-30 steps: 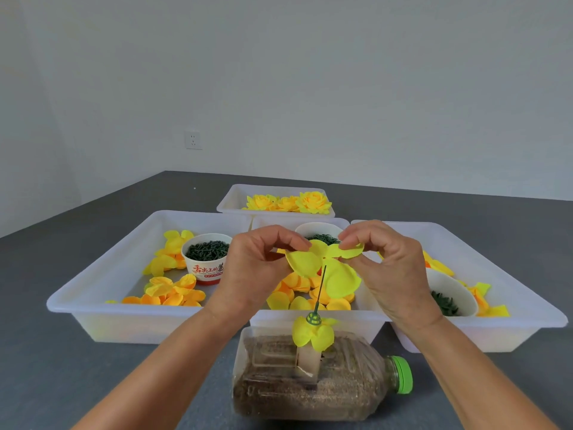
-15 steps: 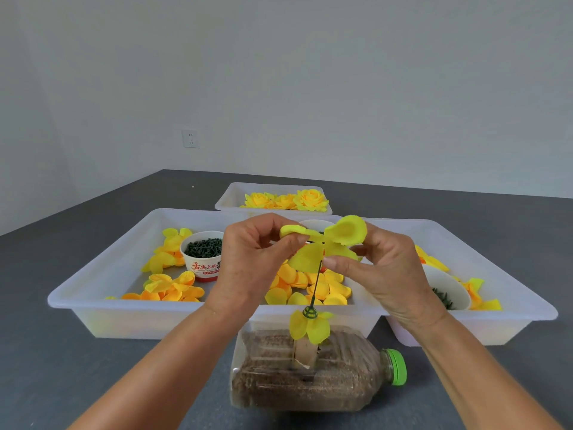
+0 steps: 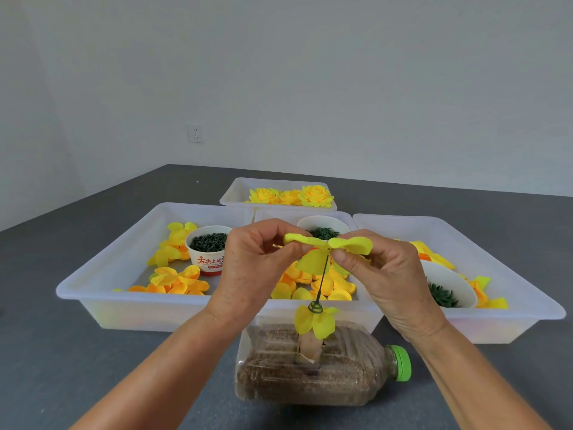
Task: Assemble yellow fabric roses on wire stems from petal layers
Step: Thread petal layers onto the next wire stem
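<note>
While both hands pinch petal layer (image 3: pixel 316 259) | cup (image 3: pixel 208 249) lettering red, unreadable

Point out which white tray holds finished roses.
The far tray, smallest and behind the other three. It holds whole yellow roses; the near trays hold loose petals and cups of green parts.

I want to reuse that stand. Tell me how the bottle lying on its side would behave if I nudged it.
The bottle looks packed with brown grainy filling, so it is probably heavy for its size and slow to slide. Its side seems flattened against the table, so rolling looks unlikely. The thin wire stem rising from it would likely wobble.
</note>
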